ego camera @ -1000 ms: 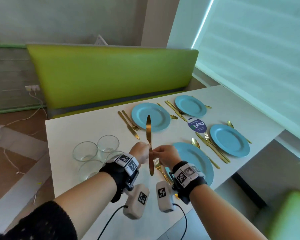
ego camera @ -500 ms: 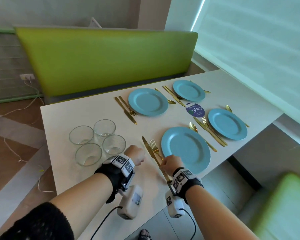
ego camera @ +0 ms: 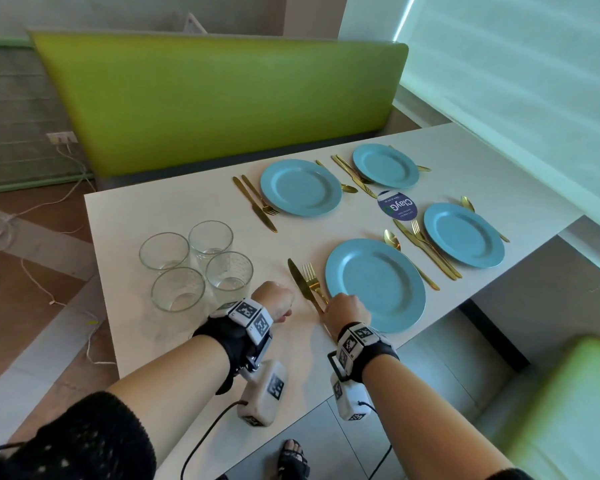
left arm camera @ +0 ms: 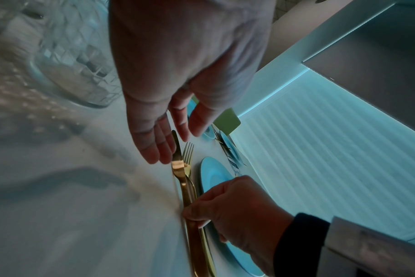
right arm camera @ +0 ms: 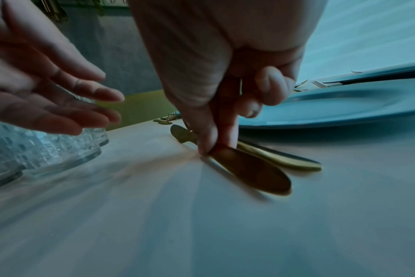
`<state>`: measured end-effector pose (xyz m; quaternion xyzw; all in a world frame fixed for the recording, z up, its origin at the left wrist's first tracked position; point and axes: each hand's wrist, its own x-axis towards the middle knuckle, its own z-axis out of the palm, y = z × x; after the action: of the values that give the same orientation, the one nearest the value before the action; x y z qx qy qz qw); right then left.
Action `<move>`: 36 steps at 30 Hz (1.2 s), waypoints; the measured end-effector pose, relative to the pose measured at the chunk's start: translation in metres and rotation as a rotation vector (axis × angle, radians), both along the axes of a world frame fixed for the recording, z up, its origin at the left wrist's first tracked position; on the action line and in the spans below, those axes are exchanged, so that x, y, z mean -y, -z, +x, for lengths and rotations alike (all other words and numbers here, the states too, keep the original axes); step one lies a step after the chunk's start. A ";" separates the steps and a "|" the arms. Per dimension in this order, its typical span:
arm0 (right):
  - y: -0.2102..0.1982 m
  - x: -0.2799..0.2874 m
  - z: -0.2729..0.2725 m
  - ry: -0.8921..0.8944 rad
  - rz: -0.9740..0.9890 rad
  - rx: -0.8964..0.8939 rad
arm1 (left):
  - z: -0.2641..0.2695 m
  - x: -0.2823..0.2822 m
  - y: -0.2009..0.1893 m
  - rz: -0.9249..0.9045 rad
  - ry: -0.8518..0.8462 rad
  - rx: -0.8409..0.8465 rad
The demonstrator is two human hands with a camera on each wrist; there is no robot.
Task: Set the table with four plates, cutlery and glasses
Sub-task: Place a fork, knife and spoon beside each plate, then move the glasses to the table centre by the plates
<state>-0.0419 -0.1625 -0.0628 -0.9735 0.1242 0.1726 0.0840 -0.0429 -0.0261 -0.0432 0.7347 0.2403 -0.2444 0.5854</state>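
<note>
A white table (ego camera: 174,341) stands in front of a green bench back (ego camera: 222,98), with a window blind (ego camera: 516,81) along its right side. Four clear glasses (ego camera: 194,265) stand bunched together near the table's left edge, the two nearer ones just beside the left hand. Four blue plates are laid out: the near plate (ego camera: 378,289) close to the front edge, a second (ego camera: 300,187) toward the bench edge, a third (ego camera: 385,165) near the far right corner, and a fourth (ego camera: 463,234) by the right edge. Each of the three farther plates has gold cutlery lying beside it, and a round dark sticker (ego camera: 397,206) lies between them. A gold spoon (ego camera: 392,239) lies along the near plate's right side.

Left of the near plate, a gold knife (ego camera: 300,282) lies flat on the table with a gold fork (ego camera: 310,277) just beside it, between knife and plate, the handles pointing to the front edge. The right hand (ego camera: 347,310) pinches the knife's handle between thumb and fingertips, its other fingers curled. The left hand (ego camera: 274,301) hovers just left of the knife with its fingers (left arm camera: 154,148) straight and loosely spread, holding nothing; whether they brush the blade cannot be told.
</note>
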 end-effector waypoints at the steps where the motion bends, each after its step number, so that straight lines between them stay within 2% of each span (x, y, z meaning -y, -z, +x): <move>1: 0.000 0.001 0.001 -0.007 -0.003 0.002 | -0.001 0.000 0.000 0.005 0.000 0.002; 15: -0.001 0.000 -0.004 -0.093 -0.091 0.025 | -0.010 -0.004 0.000 0.032 0.015 0.003; 28: -0.007 -0.004 -0.007 -0.074 -0.084 0.030 | -0.028 -0.013 0.000 0.049 0.021 0.027; 32: -0.020 -0.013 -0.009 -0.065 -0.053 0.051 | -0.039 -0.018 -0.010 0.106 0.067 0.137; 34: -0.029 -0.022 -0.009 -0.072 -0.015 0.073 | -0.047 -0.022 -0.021 0.118 0.067 0.253; 36: -0.037 -0.034 -0.009 -0.089 0.060 0.084 | -0.055 -0.031 -0.034 0.221 0.028 0.428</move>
<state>-0.0505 -0.1288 -0.0259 -0.9815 0.0720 0.1386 0.1105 -0.0980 0.0054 -0.0095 0.8326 0.1259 -0.0637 0.5356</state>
